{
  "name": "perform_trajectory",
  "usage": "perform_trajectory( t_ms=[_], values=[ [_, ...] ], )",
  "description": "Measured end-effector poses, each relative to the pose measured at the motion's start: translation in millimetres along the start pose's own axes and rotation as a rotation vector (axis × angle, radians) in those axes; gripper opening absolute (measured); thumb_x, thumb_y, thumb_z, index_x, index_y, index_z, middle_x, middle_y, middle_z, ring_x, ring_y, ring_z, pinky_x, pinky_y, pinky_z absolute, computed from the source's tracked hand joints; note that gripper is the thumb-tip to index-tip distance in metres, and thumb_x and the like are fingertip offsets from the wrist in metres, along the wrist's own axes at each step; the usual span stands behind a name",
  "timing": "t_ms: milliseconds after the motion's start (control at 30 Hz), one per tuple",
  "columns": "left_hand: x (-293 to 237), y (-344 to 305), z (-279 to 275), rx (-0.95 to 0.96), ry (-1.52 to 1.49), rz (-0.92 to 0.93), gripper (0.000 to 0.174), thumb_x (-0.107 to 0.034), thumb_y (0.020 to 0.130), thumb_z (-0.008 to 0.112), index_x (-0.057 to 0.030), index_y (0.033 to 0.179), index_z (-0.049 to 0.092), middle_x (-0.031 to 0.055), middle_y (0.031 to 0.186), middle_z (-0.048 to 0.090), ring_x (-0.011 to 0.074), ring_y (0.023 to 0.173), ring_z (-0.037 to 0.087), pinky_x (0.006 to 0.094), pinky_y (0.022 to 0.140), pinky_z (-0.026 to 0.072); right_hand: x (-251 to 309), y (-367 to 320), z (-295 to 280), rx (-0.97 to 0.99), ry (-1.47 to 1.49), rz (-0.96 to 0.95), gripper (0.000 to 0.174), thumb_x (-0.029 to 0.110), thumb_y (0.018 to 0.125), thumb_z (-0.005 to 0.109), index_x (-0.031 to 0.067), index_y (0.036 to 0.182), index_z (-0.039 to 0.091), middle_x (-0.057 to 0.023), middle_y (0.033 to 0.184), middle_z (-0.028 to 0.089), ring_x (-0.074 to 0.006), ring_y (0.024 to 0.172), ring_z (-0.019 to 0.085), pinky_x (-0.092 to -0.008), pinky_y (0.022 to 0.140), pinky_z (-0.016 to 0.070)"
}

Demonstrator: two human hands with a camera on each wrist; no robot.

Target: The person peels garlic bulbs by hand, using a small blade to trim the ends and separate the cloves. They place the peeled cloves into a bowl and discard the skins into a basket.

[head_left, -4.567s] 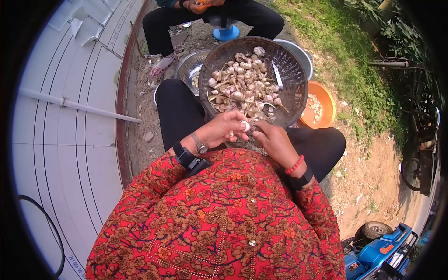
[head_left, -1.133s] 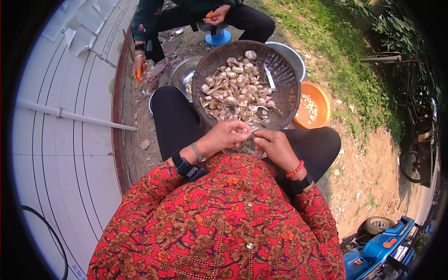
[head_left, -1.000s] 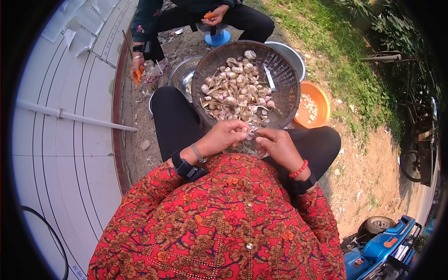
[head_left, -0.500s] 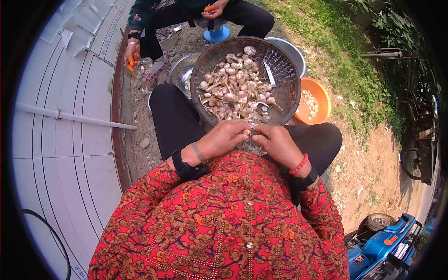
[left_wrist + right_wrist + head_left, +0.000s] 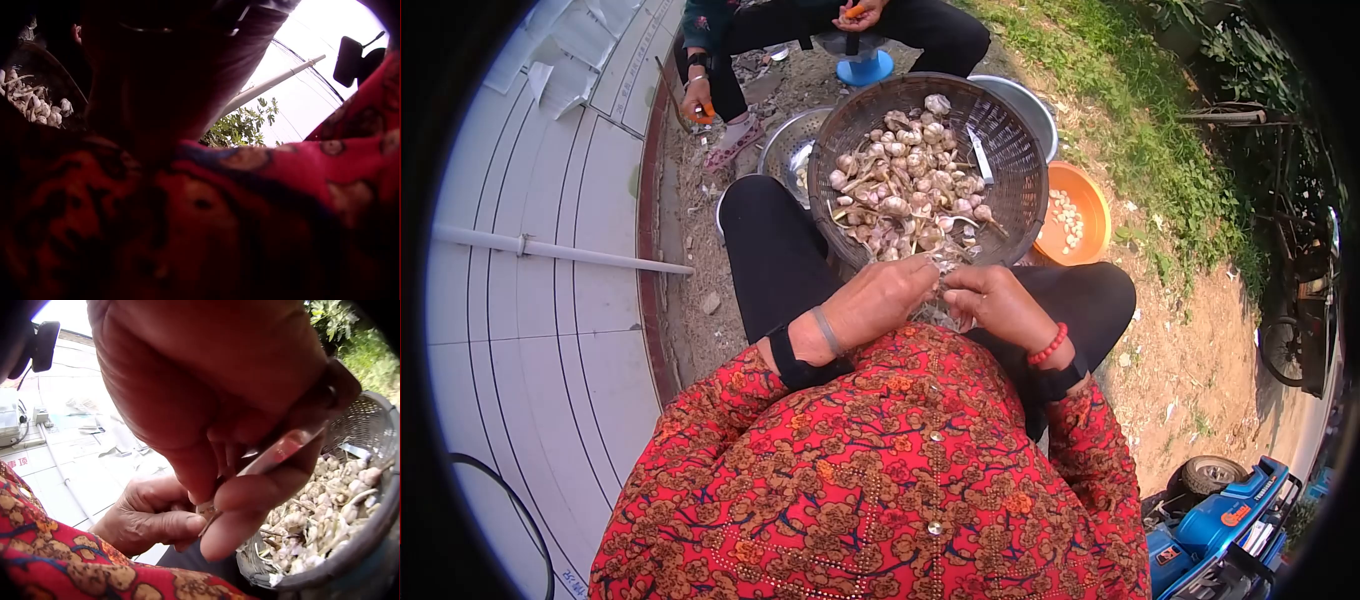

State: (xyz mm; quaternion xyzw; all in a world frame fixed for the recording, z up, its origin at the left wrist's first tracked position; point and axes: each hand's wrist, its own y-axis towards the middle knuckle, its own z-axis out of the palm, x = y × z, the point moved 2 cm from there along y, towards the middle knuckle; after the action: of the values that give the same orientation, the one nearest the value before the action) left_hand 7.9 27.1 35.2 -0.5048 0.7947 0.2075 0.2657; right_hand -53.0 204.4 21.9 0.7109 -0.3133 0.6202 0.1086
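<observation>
In the head view my left hand (image 5: 878, 300) and right hand (image 5: 998, 302) meet over my lap, at the near rim of a dark woven basket (image 5: 1032, 185). Garlic bulbs (image 5: 910, 180) with dry stalks fill much of it. From the right wrist view, my right hand grips a small knife (image 5: 275, 453), its shiny blade running between the fingers. My left thumb and fingers pinch a pale garlic clove (image 5: 205, 509), mostly hidden where both sets of fingertips come together. Sleeve cloth fills most of the dark left wrist view.
A second knife (image 5: 979, 155) lies inside the basket. To its right an orange basin (image 5: 1095, 185) holds peeled cloves; metal basins (image 5: 1040, 108) stand behind and to the left. Another person sits opposite beside a blue stool (image 5: 866, 68), an orange thing in each hand. A tiled wall (image 5: 530, 300) borders the left.
My left hand has turned its back upward, covering the white clove that showed earlier. Both hands stay together. The person opposite now has one arm lowered toward the ground by the wall.
</observation>
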Motion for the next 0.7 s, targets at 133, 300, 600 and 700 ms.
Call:
perform_trajectory(
  t_ms=[133,300,600,700],
  values=[
    [4.1,-1.0,2.5,-0.050,-0.069,0.030,0.019,-0.005,0.084,0.062,-0.0027,0.101,0.056,0.0147,0.090,0.055,0.0350,0.080,0.058,0.0397,0.069,0.0491,1.3,-0.7,0.8,-0.011,0.029,0.023,0.014,0.006,0.089,0.056,-0.0043,0.090,0.066,-0.0052,0.064,0.060,-0.0106,0.056,0.058,-0.0272,0.053,0.0489],
    [13.0,-1.7,5.5,-0.127,-0.457,-0.004,0.018,-0.010,0.090,0.061,-0.0042,0.107,0.060,0.0042,0.084,0.055,0.0167,0.072,0.057,0.0272,0.063,0.0467,5.2,-7.4,0.1,-0.099,0.121,0.067,0.015,0.006,0.091,0.055,-0.0045,0.092,0.066,-0.0031,0.066,0.060,-0.0081,0.058,0.057,-0.0255,0.052,0.0487],
    [16.8,-6.3,5.0,0.006,-1.027,-0.419,0.022,-0.016,0.096,0.054,-0.0075,0.115,0.062,-0.0055,0.072,0.051,0.0014,0.065,0.047,0.0170,0.056,0.0376,-2.3,-19.3,5.7,-0.089,0.172,0.112,0.016,0.007,0.091,0.057,-0.0051,0.098,0.066,-0.0027,0.069,0.061,-0.0081,0.059,0.057,-0.0237,0.054,0.0480],
    [17.8,-7.1,5.6,-0.028,-1.082,-0.487,0.022,-0.016,0.096,0.055,-0.0064,0.114,0.062,-0.0057,0.073,0.051,0.0011,0.065,0.046,0.0166,0.056,0.0366,-13.3,-15.1,8.9,-0.094,0.063,0.055,0.019,0.009,0.091,0.058,-0.0040,0.103,0.065,-0.0012,0.071,0.062,-0.0076,0.060,0.057,-0.0232,0.055,0.0468]
  ],
)
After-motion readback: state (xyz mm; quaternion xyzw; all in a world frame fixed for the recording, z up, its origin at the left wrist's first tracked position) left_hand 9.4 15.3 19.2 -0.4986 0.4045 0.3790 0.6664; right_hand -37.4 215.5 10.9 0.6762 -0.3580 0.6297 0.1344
